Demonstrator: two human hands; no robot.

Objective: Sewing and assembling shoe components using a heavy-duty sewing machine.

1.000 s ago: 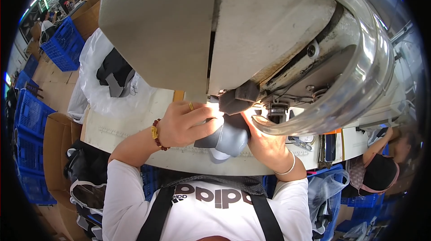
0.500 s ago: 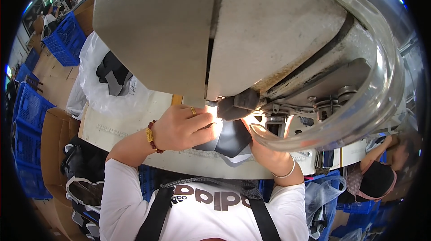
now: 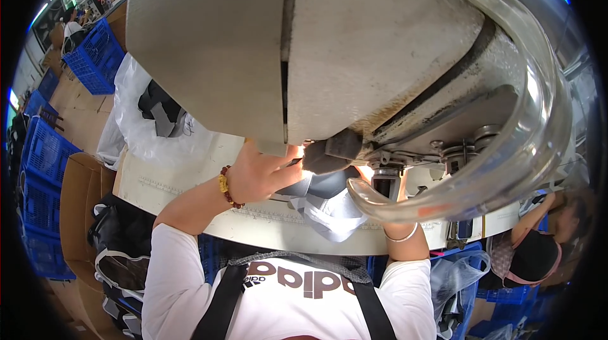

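A grey fabric piece with a pale underside [image 3: 330,213] lies under the sewing machine head [image 3: 209,55], its pale part hanging toward the table's near edge. My left hand [image 3: 263,174], with a beaded bracelet at the wrist, is at the fabric's left side. Its fingers are bent together around a dark edge of the fabric, and their far ends pass behind the machine head. My right hand [image 3: 367,174] is on the other side of the fabric, mostly behind the machine's dark foam-like pad [image 3: 332,152] and clear curved tube [image 3: 437,204]; its fingers are hidden. A lamp glares near the fingertips.
A clear plastic bag [image 3: 168,131] with dark and grey pieces sits at the table's left. A ruler strip [image 3: 272,214] runs along the white table [image 3: 253,229]. Blue crates [image 3: 54,150] and a cardboard box [image 3: 85,194] stand left. Another person [image 3: 538,245] works at right.
My left hand has moved away from me, farther behind the machine head. The fabric has turned, showing more of its pale side. My right hand has shifted right and become more hidden.
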